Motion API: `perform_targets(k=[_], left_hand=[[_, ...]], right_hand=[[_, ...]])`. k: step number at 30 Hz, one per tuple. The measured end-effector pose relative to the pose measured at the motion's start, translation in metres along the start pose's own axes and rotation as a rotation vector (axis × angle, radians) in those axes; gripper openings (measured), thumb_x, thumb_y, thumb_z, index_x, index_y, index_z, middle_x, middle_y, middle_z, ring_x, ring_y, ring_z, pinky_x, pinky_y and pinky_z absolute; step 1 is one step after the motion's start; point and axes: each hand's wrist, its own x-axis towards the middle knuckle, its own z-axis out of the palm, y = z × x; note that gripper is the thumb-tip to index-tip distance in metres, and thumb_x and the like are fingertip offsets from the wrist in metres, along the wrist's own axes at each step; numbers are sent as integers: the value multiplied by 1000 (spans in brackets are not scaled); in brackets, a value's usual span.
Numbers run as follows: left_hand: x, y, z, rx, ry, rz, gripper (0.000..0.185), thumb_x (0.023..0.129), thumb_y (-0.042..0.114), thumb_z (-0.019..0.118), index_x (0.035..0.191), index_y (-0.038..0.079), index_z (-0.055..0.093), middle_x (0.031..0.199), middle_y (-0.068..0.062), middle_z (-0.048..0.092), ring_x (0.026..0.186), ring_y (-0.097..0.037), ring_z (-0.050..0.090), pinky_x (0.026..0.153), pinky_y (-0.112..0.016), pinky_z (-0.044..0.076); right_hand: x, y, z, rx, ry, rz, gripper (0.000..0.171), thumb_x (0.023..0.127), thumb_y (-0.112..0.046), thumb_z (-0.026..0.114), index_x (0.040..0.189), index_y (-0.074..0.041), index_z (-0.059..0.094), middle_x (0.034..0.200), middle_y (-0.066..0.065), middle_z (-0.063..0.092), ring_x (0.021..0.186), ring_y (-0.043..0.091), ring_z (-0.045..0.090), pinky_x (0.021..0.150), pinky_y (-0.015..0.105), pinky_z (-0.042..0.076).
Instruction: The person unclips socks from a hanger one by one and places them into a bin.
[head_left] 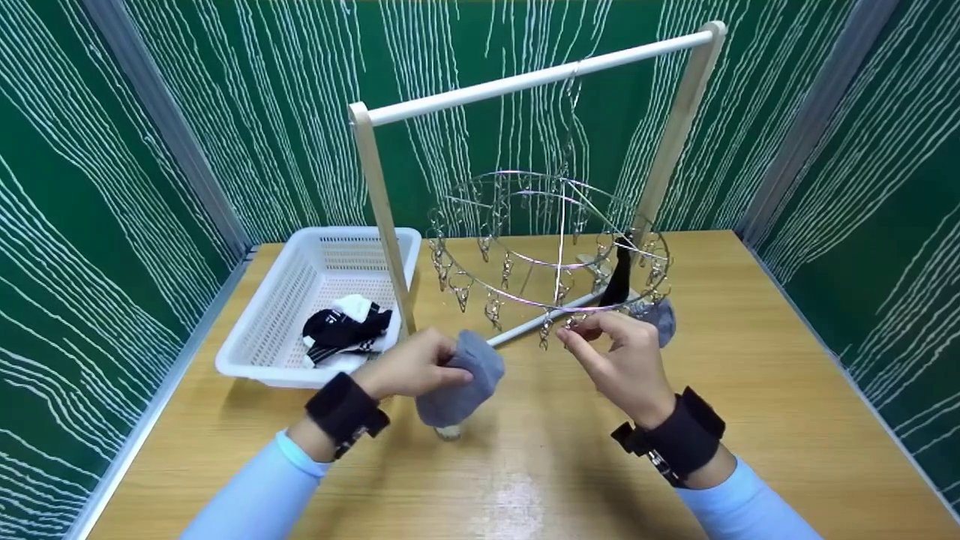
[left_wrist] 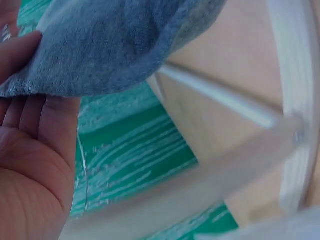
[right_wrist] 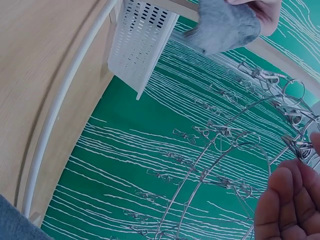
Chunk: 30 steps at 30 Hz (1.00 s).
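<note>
My left hand (head_left: 416, 364) pinches a grey sock (head_left: 463, 382) between thumb and fingers, left of the hanger's front edge. In the left wrist view the sock (left_wrist: 115, 47) spreads flat out from the fingers. My right hand (head_left: 626, 360) pinches a metal clip (right_wrist: 299, 148) at the near rim of a round wire sock hanger (head_left: 517, 296). Several other clips dangle around its rings. A black sock (head_left: 618, 274) hangs at the hanger's right side. Another grey sock (head_left: 661, 321) shows behind my right hand, partly hidden by it.
The hanger hooks onto the white bar (head_left: 540, 77) of a wooden stand (head_left: 381, 202). A white perforated basket (head_left: 259, 330) on the left holds black and white socks (head_left: 349, 326). All stand on a wooden table (head_left: 787, 420) between green walls with white streaks.
</note>
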Motion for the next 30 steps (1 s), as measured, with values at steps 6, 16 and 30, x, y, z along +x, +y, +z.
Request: perform_targets(k=[6,16,30], left_hand=[[-19,-1,-30,12,-45,-6,20,97,11,79,81,2,73,68,10,55,61,-4,53,55,-20,47],[-48,-7,-79,73,-52,-81,24,95,12,79,74,9,67,67,10,50,64,-7,51,59,-22,46],[-66,-49,-147,18,134,-259,12,96,9,76,100,-2,79,100,-12,82,85,-12,73,85,-29,64]], right_hand=[[-2,0,1,-10,0,5,13,83,6,88,86,-3,79,81,6,78,76,5,66,75,9,52],[-2,1,1,1,-9,4,14,83,6,88,89,-2,79,85,7,80,77,8,68,78,8,54],[-2,3,2,10,10,-21,14,82,8,88,88,-2,79,83,8,79,78,4,68,77,8,53]])
